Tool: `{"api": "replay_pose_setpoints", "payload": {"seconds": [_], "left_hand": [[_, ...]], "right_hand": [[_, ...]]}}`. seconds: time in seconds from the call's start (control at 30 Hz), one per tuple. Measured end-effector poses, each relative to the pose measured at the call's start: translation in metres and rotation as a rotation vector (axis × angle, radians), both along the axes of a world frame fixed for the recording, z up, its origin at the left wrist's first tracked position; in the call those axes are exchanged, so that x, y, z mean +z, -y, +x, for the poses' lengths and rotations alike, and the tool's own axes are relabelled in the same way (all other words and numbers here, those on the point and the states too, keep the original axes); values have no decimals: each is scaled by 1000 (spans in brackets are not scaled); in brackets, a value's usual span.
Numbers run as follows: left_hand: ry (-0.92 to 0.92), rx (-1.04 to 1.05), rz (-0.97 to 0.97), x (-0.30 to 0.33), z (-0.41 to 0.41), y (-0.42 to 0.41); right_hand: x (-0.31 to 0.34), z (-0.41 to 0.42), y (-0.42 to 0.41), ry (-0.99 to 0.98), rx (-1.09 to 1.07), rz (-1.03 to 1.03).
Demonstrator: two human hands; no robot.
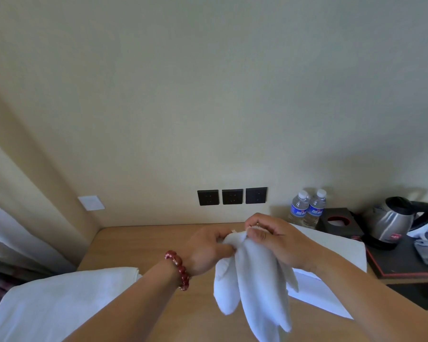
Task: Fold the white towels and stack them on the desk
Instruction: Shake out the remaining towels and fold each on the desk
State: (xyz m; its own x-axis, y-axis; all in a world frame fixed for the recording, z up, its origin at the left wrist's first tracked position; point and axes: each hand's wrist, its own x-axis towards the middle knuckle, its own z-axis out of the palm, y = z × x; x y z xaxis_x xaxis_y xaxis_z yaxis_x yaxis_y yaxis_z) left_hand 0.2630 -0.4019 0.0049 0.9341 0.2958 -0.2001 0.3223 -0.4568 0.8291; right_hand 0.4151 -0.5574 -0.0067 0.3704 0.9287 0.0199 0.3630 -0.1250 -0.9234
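A small white towel (253, 280) hangs bunched above the wooden desk (146, 245). My left hand (205, 250), with a red bead bracelet on the wrist, pinches the towel's top edge on the left. My right hand (277, 238) pinches the same top edge right beside it. A folded white towel stack (336, 248) lies on the desk behind and to the right of my hands. Another white cloth pile (59, 299) lies at the desk's front left.
Two water bottles (307, 208) stand against the wall at the back right. Beside them are a black tissue box (339, 222) and a steel kettle (393, 220) on a black tray (400, 265). Three black wall sockets (232, 196) sit above the desk. A curtain (8, 230) hangs at the left.
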Motion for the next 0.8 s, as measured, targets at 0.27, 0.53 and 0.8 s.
{"api": "replay_pose_setpoints", "payload": {"seconds": [0.27,0.53,0.8], "left_hand": [[63,29,-221,2,2,9],[95,168,-299,-3,1,6],[146,293,-278,-1,5,17]], "right_hand": [[-4,6,-1,170,-228,109],[5,9,5,165,-170,39],[-5,4,-4,476,-137,-73]]}}
